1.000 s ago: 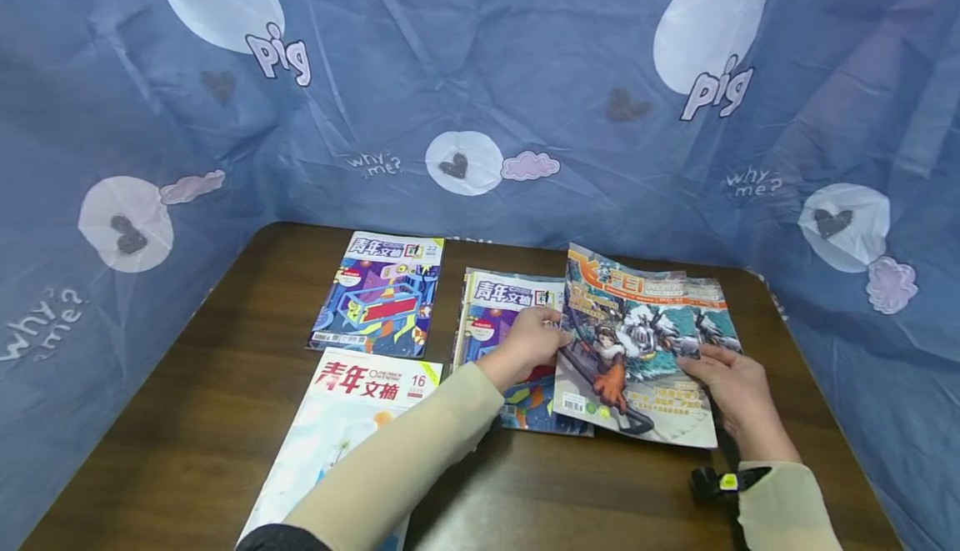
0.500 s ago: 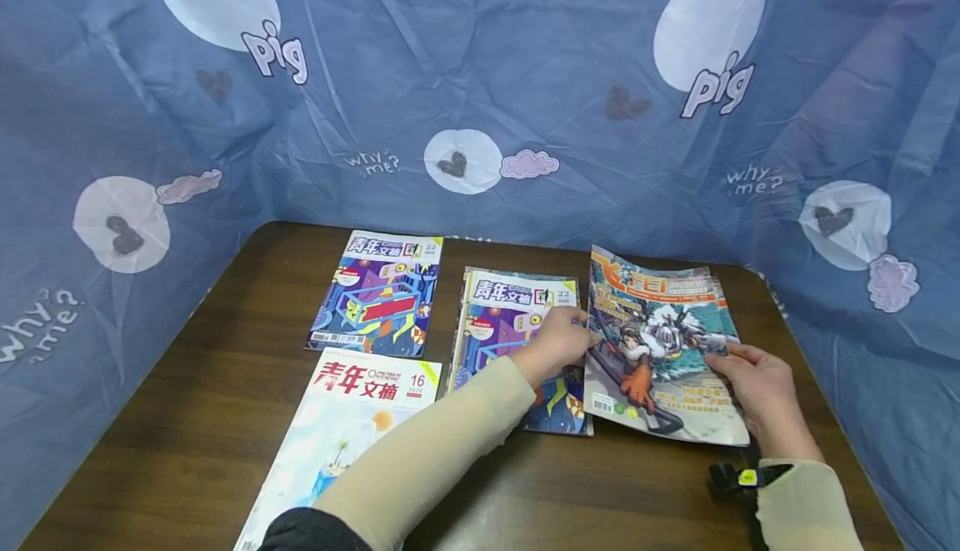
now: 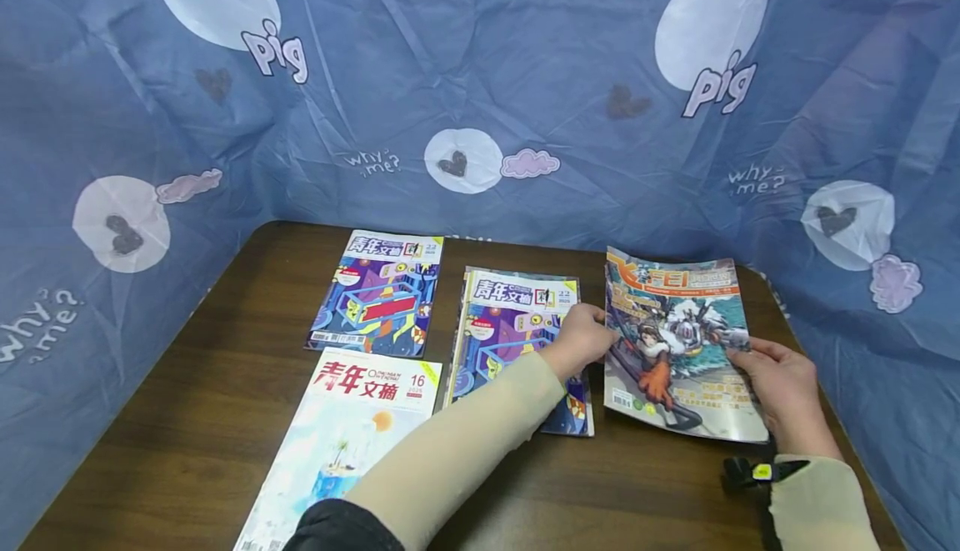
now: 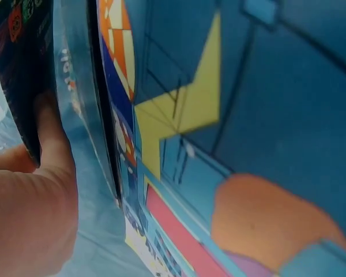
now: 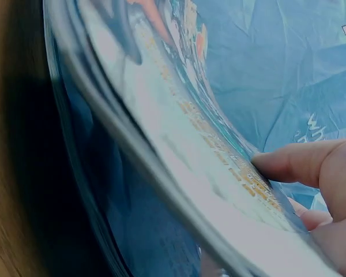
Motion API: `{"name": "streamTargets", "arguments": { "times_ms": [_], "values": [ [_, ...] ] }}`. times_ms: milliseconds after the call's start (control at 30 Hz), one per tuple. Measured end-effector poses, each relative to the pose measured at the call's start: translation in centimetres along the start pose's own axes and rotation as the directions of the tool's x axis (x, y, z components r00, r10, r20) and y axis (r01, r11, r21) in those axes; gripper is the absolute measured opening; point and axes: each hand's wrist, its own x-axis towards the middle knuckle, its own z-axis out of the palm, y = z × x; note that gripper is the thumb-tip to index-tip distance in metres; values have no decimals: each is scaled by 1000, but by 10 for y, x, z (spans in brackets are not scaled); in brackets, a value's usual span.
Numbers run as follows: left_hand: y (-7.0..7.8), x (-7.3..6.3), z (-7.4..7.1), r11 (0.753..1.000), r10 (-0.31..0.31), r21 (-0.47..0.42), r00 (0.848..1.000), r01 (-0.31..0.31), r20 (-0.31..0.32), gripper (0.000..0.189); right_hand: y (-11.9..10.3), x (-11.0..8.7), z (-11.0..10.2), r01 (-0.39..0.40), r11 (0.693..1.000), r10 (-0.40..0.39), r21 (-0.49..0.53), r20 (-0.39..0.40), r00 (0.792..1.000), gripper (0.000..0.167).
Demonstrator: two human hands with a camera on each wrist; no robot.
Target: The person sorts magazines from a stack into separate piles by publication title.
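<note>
Head view: nearest, L sleeve point(image 3: 457, 443) w/ black cuff point(image 3: 341, 526) crosses above white mag point(image 3: 360, 426) and part of stack point(image 3: 525, 343). R sleeve point(image 3: 821, 505) enters at near R; black unit point(image 3: 742, 474) w/ yellow label sits at that wrist.

White mag: face up, partly covered by L sleeve; title end points away, near end slants L and is cut by frame.

Held mag point(image 3: 675, 351): R part of table point(image 3: 202, 351), just R of stack. Cover up, title band at far end; long axis runs near-far, near end slightly R. R wrist view: body bowed, layered edges below cover; no. of copies & table contact cannot be told.

R hand point(image 3: 783, 380): grip narrow, pinching R edge, thumb on cover, other fingers past edge. L hand point(image 3: 582, 338): grip narrow, pinching L edge at approx. mid-length; L wrist view shows edge between digits.

Stack: center of table, below L forearm; purple cover on top, other mags' edges show at L and far sides. Title end away, long axis near-far.

Purple mag point(image 3: 378, 293): far L, beyond white mag, L of stack; face up, title end away, far end slightly R.

Farthest: blue curtain point(image 3: 480, 59), printed "pig" & "why me?", behind table and along both sides.
</note>
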Motion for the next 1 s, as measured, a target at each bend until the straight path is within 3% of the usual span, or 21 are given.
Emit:
{"name": "streamTargets", "arguments": {
  "times_ms": [133,400,500,600,833,1000],
  "values": [
    [0,1,6,999,13,33,1000,-14,18,25,2,5,-6,-3,999,2,-39,-12,1000,60],
    [-1,2,9,970,69,233,998,-70,12,16,5,13,-9,-8,997,6,-72,-23,1000,60],
    [-2,5,11,935,100,339,994,-106,34,33,7,17,-9,-2,996,1,-87,-21,1000,60],
    [-4,8,12,892,126,430,991,-137,54,37,9,20,-9,-9,996,7,-93,-22,1000,59],
    [-8,20,18,859,90,498,992,-119,84,25,15,31,-10,-47,991,45,-129,-23,999,60],
    [-16,30,26,770,131,623,990,-136,55,12,19,36,-14,-70,986,68,-151,-20,998,62]
  ]
}}
